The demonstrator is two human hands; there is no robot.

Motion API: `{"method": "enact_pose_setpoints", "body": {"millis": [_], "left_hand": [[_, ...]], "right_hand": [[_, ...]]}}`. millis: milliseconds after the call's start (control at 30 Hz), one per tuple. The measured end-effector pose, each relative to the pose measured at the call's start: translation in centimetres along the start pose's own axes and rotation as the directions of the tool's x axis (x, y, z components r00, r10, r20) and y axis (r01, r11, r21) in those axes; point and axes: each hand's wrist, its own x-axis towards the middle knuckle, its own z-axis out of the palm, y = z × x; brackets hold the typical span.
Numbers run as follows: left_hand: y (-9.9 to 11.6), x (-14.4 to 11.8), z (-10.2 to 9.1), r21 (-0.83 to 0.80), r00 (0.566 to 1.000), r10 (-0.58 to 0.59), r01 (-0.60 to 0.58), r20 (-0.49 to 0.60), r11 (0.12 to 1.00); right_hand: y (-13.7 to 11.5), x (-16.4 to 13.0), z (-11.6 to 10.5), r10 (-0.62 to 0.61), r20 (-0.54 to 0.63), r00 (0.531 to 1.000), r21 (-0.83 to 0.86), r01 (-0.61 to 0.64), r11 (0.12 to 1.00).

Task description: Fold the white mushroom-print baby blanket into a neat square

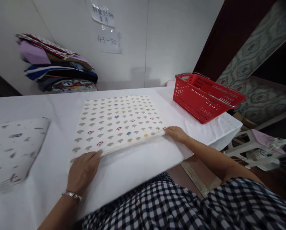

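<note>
Folded cloth (119, 123), white with small mushroom print, lies flat at centre of the table (138, 166), which is covered in white. Left hand (83, 171) at 7 o'clock from the cloth: palm down, fingers loosely spread, fingertips on the near left corner, pressing flat, not pinching. Silver bracelet (72, 195) on that wrist. Right hand (178, 133) at 4 o'clock from the cloth: fingers curled at the near right corner, touching the edge; cannot tell if it pinches the layers or just rests there. Both forearms bare. The person wears a black-and-white checked shirt (171, 204), bottom of view.

Second printed piece (12, 150), white with grey marks, at 9 o'clock on the table's left edge, well apart from the cloth, blurred. Red basket (202, 95) with metal handles at 2 o'clock on the table's far right corner, apart from the cloth. Stack of folded fabrics (56, 65), mixed colours, at 11 o'clock against the white wall. Two paper notes (108, 40) taped on the wall at 12 o'clock, lower one reads "45-50". White plastic stool (255, 150) at 3 o'clock, beyond the table.
</note>
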Motion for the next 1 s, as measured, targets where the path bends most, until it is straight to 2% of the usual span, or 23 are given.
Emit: {"method": "enact_pose_setpoints", "body": {"millis": [67, 167, 300, 400, 467, 567, 667, 767, 900, 1000], "left_hand": [[0.0, 0.0, -0.5, 0.0, 0.999, 0.015, -0.015, -0.028, 1.0], [0.4, -0.3, -1.5, -0.021, 0.996, 0.064, -0.065, -0.061, 0.998], [1.7, -1.8, -3.9, -0.108, 0.972, 0.223, -0.23, -0.071, 0.967], [2.7, -3.4, -5.9, -0.133, 0.978, 0.194, -0.202, -0.07, 0.97], [2.9, -4.1, -6.8, -0.154, 0.987, 0.16, -0.162, -0.024, 0.975], [2.7, -4.1, -7.1, -0.165, 0.988, 0.137, -0.124, 0.069, 0.978], [1.7, -2.4, -7.0, -0.123, 0.986, 0.124, -0.11, 0.109, 0.986], [0.3, 0.7, -7.4, -0.063, 0.984, 0.14, -0.134, 0.111, 0.989], [-2.1, 6.3, -8.3, 0.019, 0.967, 0.114, -0.122, 0.229, 0.992], [-4.3, 11.4, -8.0, 0.071, 0.943, 0.075, -0.104, 0.323, 0.992]], "right_hand": [[-0.3, -0.6, -0.6, 0.027, -0.032, 0.999, 0.004, -0.027, 1.0], [-0.8, -2.0, -1.2, 0.146, -0.076, 0.986, 0.02, -0.145, 0.989], [-1.7, -4.7, -1.9, 0.183, 0.02, 0.983, 0.142, -0.184, 0.973], [-2.4, -6.6, -2.8, 0.252, -0.008, 0.968, 0.251, -0.242, 0.937], [-2.8, -7.4, -3.3, 0.29, -0.002, 0.957, 0.336, -0.273, 0.902], [-3.1, -7.4, -3.7, 0.304, 0.06, 0.951, 0.447, -0.298, 0.843], [-2.5, -5.9, -4.1, 0.34, 0.125, 0.932, 0.515, -0.354, 0.781], [-1.1, -3.3, -4.8, 0.389, 0.149, 0.909, 0.557, -0.403, 0.726], [1.6, 1.8, -5.4, 0.428, 0.142, 0.893, 0.594, -0.423, 0.685], [4.1, 6.9, -4.4, 0.428, 0.157, 0.89, 0.671, -0.415, 0.615]]}}
